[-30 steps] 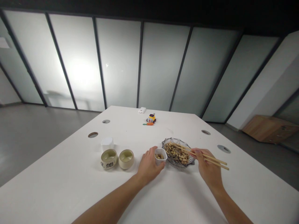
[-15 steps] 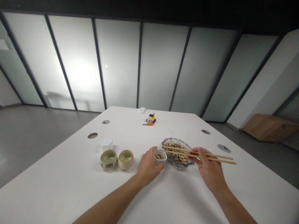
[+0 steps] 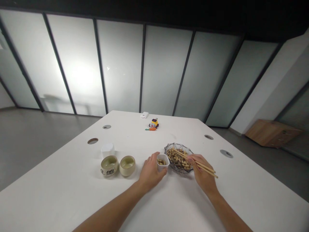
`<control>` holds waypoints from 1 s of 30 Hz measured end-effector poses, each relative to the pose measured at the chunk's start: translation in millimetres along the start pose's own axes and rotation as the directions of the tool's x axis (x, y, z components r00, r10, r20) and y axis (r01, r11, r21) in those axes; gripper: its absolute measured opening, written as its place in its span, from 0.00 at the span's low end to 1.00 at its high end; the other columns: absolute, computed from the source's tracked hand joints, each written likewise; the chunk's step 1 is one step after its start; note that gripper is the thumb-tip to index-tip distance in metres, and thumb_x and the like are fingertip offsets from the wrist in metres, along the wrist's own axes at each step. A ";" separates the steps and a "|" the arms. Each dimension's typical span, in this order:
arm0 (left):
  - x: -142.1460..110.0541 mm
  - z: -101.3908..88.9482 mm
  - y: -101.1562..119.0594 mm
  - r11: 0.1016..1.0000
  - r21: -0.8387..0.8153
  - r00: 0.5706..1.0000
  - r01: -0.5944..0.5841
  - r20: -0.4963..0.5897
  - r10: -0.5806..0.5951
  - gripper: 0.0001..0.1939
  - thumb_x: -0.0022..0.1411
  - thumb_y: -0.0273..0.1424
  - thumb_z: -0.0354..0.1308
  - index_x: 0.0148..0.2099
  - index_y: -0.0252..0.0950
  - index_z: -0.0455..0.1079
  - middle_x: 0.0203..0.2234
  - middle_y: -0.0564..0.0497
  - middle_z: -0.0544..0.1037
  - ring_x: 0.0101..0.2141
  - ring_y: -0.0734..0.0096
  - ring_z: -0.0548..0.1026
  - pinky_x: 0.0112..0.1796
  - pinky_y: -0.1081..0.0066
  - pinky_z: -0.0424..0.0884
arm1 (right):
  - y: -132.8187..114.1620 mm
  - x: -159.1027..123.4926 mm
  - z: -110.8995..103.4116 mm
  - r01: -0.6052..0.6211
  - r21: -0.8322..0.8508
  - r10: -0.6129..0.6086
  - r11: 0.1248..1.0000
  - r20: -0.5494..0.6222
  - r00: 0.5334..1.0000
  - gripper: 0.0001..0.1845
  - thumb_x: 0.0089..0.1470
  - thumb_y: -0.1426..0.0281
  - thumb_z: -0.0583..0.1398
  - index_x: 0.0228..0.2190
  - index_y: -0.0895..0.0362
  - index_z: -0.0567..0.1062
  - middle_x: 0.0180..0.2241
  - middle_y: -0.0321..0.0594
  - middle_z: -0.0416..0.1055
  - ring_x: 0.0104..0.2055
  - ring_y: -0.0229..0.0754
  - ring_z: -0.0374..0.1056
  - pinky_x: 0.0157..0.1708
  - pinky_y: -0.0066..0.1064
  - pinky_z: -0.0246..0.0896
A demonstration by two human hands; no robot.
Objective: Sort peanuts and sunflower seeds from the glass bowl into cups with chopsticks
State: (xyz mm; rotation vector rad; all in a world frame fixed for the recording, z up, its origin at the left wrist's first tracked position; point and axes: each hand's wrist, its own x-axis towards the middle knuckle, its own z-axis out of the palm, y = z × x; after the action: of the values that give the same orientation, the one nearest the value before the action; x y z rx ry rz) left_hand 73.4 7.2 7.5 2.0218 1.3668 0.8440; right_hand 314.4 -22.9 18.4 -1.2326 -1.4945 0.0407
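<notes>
My left hand (image 3: 151, 172) is closed around a small white square cup (image 3: 164, 165) with some nuts or seeds in it. Right beside that cup stands a scalloped clear glass bowl (image 3: 166, 149), filled with a mix of seeds and nuts (image 3: 180, 158). A pair of wooden chopsticks (image 3: 204, 167) is gripped in my right hand (image 3: 204, 174), at the right side of the bowl. Their tips reach down among the seeds and lie close together; whether anything is pinched between them is too small to tell.
Left of my left hand are two beige ceramic cups, one with dark writing (image 3: 109, 166) and one plain (image 3: 127, 166). A white container (image 3: 107, 149) stands behind them. Farther back lie a toy carrot (image 3: 151, 129), a yellow toy car (image 3: 154, 123) and a white device (image 3: 144, 115). Round holes pierce the white table (image 3: 135, 206).
The chopsticks have turned from lying almost level over the bowl to slanting down into the seeds, their tips closer together. My right hand has moved left. My left hand still holds the cup.
</notes>
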 end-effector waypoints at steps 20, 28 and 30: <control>-0.3 0.4 -0.5 1.000 -0.013 1.000 -0.005 -0.006 0.005 0.36 0.61 0.37 0.63 0.69 0.37 0.60 0.62 0.42 0.74 0.61 0.52 0.71 0.63 0.59 0.63 | -13.6 8.9 -13.1 -0.311 0.482 0.309 0.819 0.086 0.947 0.21 0.60 0.49 0.66 0.32 0.54 0.80 0.33 0.44 0.81 0.36 0.49 0.80 0.37 0.44 0.83; 0.5 0.8 -1.8 1.000 -0.004 1.000 -0.011 0.006 0.011 0.36 0.61 0.37 0.63 0.69 0.37 0.60 0.62 0.41 0.74 0.61 0.52 0.71 0.63 0.58 0.63 | -13.5 7.9 -13.9 -0.223 0.111 0.228 0.969 -0.037 0.973 0.27 0.60 0.43 0.61 0.33 0.54 0.81 0.34 0.45 0.81 0.37 0.51 0.79 0.39 0.41 0.78; 0.5 1.0 -1.6 1.000 -0.005 1.000 -0.005 0.003 0.005 0.36 0.61 0.37 0.63 0.69 0.37 0.60 0.62 0.41 0.74 0.61 0.52 0.71 0.62 0.58 0.63 | -13.5 7.5 -12.6 -0.150 0.005 0.150 0.989 -0.024 0.988 0.27 0.62 0.42 0.59 0.33 0.53 0.81 0.34 0.45 0.81 0.38 0.51 0.78 0.38 0.40 0.76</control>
State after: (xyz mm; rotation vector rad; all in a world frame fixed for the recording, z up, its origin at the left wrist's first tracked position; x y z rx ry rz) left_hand 73.3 8.1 5.7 2.0227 1.3572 0.8454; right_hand 316.4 -31.1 36.5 -1.3364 -1.3785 0.1279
